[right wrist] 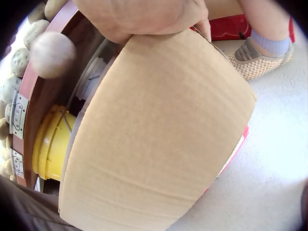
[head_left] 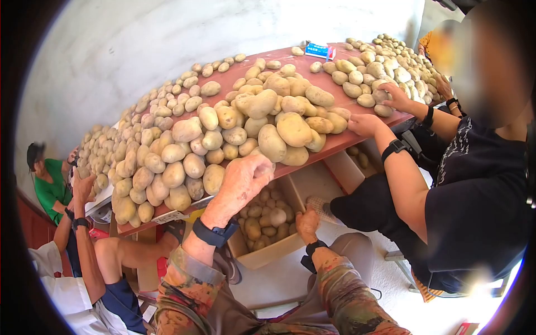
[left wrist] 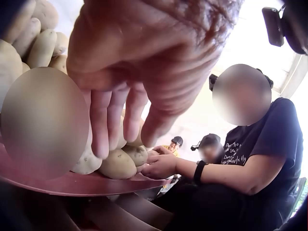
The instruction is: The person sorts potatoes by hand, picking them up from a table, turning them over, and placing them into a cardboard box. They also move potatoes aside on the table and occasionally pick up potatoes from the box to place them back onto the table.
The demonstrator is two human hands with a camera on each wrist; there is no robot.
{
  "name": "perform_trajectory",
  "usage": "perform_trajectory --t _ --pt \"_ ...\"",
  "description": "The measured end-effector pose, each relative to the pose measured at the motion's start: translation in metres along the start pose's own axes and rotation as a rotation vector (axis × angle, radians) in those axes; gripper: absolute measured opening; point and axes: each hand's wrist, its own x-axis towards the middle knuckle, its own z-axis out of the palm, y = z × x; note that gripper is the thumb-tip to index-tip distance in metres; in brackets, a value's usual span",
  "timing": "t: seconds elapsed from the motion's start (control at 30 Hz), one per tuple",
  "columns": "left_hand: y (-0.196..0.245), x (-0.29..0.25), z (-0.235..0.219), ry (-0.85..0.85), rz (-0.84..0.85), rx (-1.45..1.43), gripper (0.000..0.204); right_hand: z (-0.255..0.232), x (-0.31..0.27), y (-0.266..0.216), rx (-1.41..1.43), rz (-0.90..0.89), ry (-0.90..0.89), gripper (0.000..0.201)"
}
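Note:
Potatoes (head_left: 293, 129) lie heaped on the red table (head_left: 245, 71). At the table's front edge is my left hand (head_left: 243, 181), beside the nearest potatoes. In the left wrist view that hand (left wrist: 149, 57) has its fingers extended downward in front of a potato (left wrist: 118, 164), with nothing seen held; contact is unclear. My right hand (head_left: 307, 224) grips the right rim of a cardboard box (head_left: 272, 252) below the table, which holds more potatoes (head_left: 262, 223). The right wrist view shows the hand (right wrist: 154, 17) over the upper edge of the box (right wrist: 159, 130), fingertips partly hidden behind it.
A person in a dark shirt (head_left: 480, 190) sits at the right, hands by the potatoes. Others sit at the left, one in green (head_left: 50, 187). A blue-and-white packet (head_left: 320, 51) lies at the table's back. A yellow bucket (right wrist: 54, 144) stands under the table.

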Motion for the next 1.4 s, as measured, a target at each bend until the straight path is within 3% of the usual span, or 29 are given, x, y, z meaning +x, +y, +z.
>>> perform_trajectory --t 0.1,0.3,0.4,0.6,0.8,1.2,1.4 --pt "0.001 0.008 0.01 0.28 0.239 0.334 0.055 -0.002 -0.002 -0.001 0.011 -0.007 0.002 0.029" --pt "0.006 0.033 0.035 0.271 0.134 0.611 0.078 0.007 -0.001 0.004 -0.035 -0.069 0.059 0.028" --pt "0.004 0.041 0.041 0.29 0.145 0.584 0.081 0.0 -0.001 0.0 -0.014 -0.023 0.017 0.033" --pt "0.004 0.048 0.045 0.378 0.195 0.488 0.081 -0.002 -0.003 -0.002 -0.019 -0.028 0.0 0.03" --pt "0.015 0.063 0.05 0.372 0.27 0.636 0.079 0.0 -0.001 -0.001 -0.032 -0.003 -0.02 0.032" --pt "0.006 0.087 0.058 0.303 0.286 0.575 0.076 0.003 -0.001 0.002 -0.049 -0.008 -0.016 0.034" --pt "0.01 0.08 0.056 0.376 0.355 0.544 0.07 -0.003 -0.002 -0.002 -0.04 -0.019 -0.02 0.033"
